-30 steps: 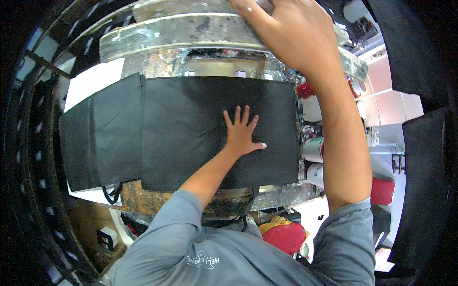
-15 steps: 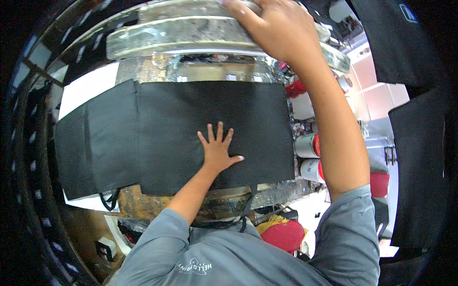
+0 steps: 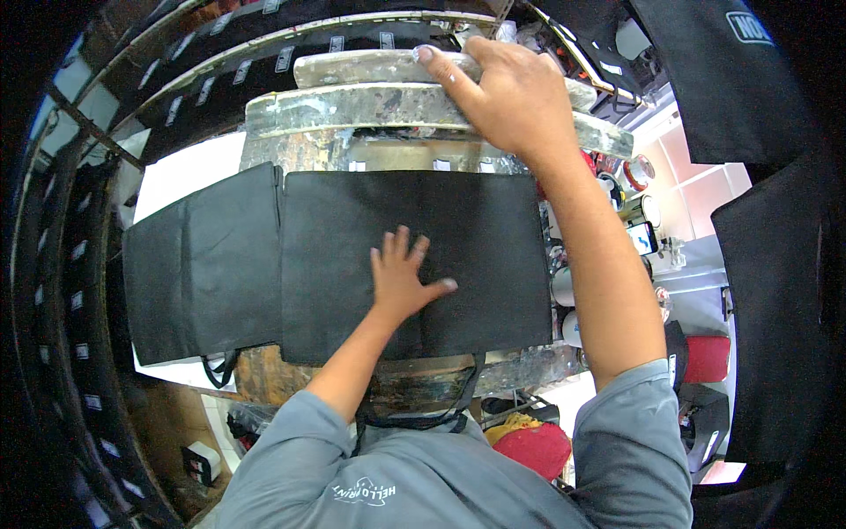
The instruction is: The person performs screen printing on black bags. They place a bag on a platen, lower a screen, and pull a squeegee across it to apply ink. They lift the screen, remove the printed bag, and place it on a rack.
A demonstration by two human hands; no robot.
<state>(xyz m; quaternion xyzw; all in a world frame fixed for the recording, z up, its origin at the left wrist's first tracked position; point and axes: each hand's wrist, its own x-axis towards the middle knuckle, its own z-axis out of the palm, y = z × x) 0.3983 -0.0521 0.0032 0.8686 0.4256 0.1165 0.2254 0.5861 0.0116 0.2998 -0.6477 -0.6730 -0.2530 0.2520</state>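
Observation:
A black fabric tote bag [image 3: 493,256] lies flat on the worktable, one of its handles hanging over the near edge. My left hand [image 3: 401,278] is over the middle of it with fingers spread and a little blurred; whether it presses on the cloth I cannot tell. Another black bag [image 3: 203,264] lies to the left, beside it, with a strap loop at its near edge. At the far side, my right hand [image 3: 520,97] is wrapped over the top bar of a paint-stained frame [image 3: 352,108]. The fingertips behind that bar are hidden.
White sheets [image 3: 189,176] stick out under the left bag. Cans and jars [image 3: 636,172] crowd the right end of the table, with a phone [image 3: 642,238] among them. Black bags hang at the far right [image 3: 775,326], and several more line racks at the left and back. A red-topped stool [image 3: 530,450] stands near me.
The view has tilted up and shifted, showing more racks at the back. My left hand's fingers have drawn slightly closer together. The right hand keeps its hold on the frame.

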